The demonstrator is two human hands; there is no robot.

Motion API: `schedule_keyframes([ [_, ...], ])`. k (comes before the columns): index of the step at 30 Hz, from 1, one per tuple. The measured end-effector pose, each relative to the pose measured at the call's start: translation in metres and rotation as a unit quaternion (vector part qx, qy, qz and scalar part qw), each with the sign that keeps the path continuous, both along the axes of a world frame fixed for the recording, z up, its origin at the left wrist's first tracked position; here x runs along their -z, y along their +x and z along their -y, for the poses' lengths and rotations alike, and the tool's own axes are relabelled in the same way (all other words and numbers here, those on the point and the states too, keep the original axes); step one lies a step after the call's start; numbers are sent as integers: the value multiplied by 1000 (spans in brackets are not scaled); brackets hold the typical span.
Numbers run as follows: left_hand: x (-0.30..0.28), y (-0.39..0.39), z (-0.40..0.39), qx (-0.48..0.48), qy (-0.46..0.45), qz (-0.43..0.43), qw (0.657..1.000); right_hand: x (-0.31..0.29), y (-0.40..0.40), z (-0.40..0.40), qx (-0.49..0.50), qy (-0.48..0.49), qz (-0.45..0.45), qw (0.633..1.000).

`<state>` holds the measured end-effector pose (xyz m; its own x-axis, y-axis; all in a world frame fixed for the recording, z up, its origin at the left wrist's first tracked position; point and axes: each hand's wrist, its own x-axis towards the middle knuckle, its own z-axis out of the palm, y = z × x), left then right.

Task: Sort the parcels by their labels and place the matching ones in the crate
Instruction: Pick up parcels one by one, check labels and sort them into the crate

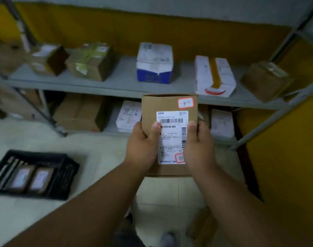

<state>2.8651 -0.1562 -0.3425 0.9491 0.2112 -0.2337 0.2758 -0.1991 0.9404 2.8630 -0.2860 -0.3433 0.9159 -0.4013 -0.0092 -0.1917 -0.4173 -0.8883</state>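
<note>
While both hands grip it from either side, a brown cardboard parcel (170,107) sits upright in front of the person, its labelled face turned to the camera. The left hand (143,147) wraps the left edge, with its thumb pressed on the white shipping label (171,138); the right hand (198,148) clasps the right edge, thumb laid on the label's right margin beside a small vertical barcode. The remaining fingers of both hands are curled behind the box and hidden. Between the two thumbs the label shows a long barcode and a printed number, and just below the right thumb a red-framed stamp (180,158) marks the label's lower corner. Above the fingers, at the box's upper right corner, is a red-bordered sticker (185,102). Well to the left of the left hand and lower, a black plastic crate (63,177) rests on the pale floor (91,148), with two labelled brown parcels (31,179) inside. Beyond the fingertips a grey metal shelf (123,81) carries several boxes, among them a blue-and-white box (154,68) and a white box with a brown tape strip (214,75).
</note>
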Motion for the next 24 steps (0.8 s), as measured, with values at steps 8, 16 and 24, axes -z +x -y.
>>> schedule_keyframes([
  [8,3,-98,-170,-182,-5,-29,983,-2,-59,-172,-202,37,-11,979],
  [16,-3,-199,-393,-272,56,-48,959,13,-114,-405,-304,66,-51,949],
  [24,-30,-263,-541,-294,145,-28,944,-8,-143,-576,-340,117,-25,933],
])
